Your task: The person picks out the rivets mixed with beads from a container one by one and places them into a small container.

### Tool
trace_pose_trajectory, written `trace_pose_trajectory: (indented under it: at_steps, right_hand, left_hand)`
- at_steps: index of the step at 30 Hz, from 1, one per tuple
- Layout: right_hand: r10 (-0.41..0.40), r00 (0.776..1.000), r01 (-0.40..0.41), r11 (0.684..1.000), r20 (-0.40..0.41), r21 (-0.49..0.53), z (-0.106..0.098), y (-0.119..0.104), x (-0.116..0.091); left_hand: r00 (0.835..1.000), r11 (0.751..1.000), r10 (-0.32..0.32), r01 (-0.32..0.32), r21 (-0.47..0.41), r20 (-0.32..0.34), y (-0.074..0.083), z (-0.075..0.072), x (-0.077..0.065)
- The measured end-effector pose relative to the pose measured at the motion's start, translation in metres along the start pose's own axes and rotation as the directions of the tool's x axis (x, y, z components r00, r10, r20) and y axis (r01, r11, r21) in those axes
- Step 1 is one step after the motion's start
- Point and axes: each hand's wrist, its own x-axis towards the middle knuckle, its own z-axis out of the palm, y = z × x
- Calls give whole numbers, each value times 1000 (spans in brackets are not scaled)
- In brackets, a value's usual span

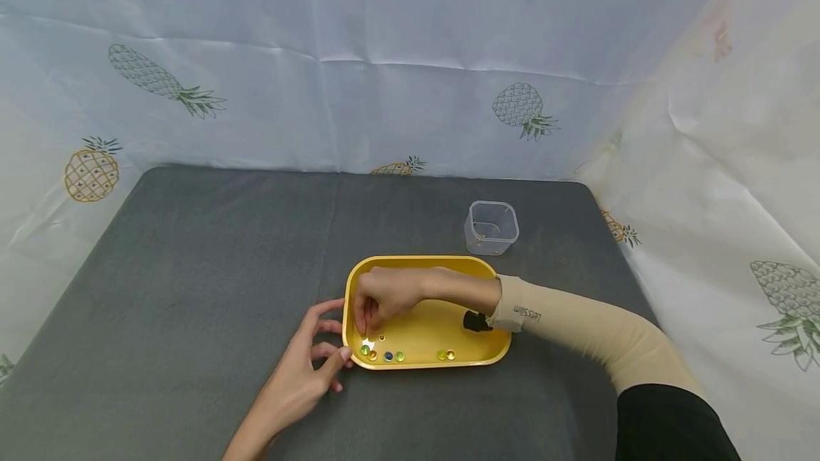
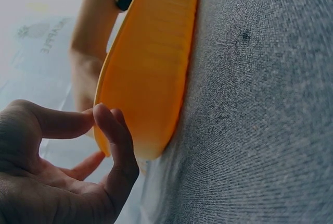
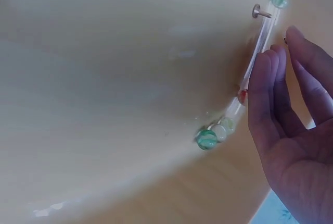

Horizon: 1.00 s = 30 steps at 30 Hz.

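Observation:
A yellow tray [image 1: 435,319] holds several glass marbles [image 1: 388,356] along its near side. My left hand [image 1: 307,354] grips the tray's left end, thumb at the near corner and fingers against the outer wall; the left wrist view shows these fingers [image 2: 122,146] at the rim. My right hand [image 1: 387,294] reaches into the tray's left part, fingers bent downward. A tiny dark speck [image 3: 285,40] shows by its fingertips; whether they pinch anything is unclear. A thumbtack [image 3: 257,11] lies near these fingers, seen as a small gold spot in the head view.
Behind the tray's right end stands a clear plastic box [image 1: 491,228] with a few tiny gold-coloured bits inside. Everything rests on a grey cloth-covered table [image 1: 224,269]. A pineapple-print curtain [image 1: 384,112] closes off the back and sides.

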Motion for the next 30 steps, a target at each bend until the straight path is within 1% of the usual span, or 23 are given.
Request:
trace_pose_trajectory:
  at_steps: [6,11,21,30]
  right_hand:
    - [-50,999,50,999,-19,-22,-5,-1,-2]
    - [-75,996,74,997,-43,-9,-11,-3,-6]
    - [-35,996,38,999,-82,29,-20,-9,-15]
    - [-30,990,43,995,-140,91,-29,-10,-26]
  left_hand:
    - [1000,1000,8,-8,-5,10,0,0,-1]
    - [1000,1000,5,-5,-3,7,-1,0,0]
    - [1000,1000,8,-8,-7,8,-2,-1,0]
    - [1000,1000,21,-21,-19,20,-2,-1,-1]
